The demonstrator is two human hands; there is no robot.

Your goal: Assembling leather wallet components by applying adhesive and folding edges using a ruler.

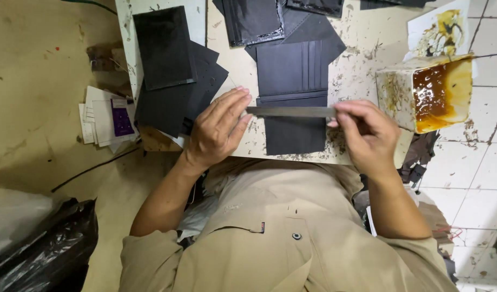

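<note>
We are holding a thin grey metal strip, like a flat ruler, level across a black wallet panel with stitched card slots. Our left hand is lying at the strip's nine o'clock end, fingers stretched out flat and close together, the fingertips touching the strip's end rather than closing round it. Our right hand is at the three o'clock end, its grip pinching the strip between thumb and bent fingers.

The wallet panel is lying on a pale, glue-spattered desk, directly under the strip, with its lower edge near the desk's six o'clock rim. At ten o'clock from the panel, a stack of black leather sheets is resting partly over the desk's edge, with one rectangular piece on top. At twelve o'clock, more black pieces are overlapping one another. At three o'clock, just beside our right hand, a white square container is standing, holding brown glue and smeared all over its walls.

Off the desk at nine o'clock, a small pile of papers is lying on the floor, and at seven o'clock a black plastic bag is showing. Our beige shirt is filling the six o'clock side.
</note>
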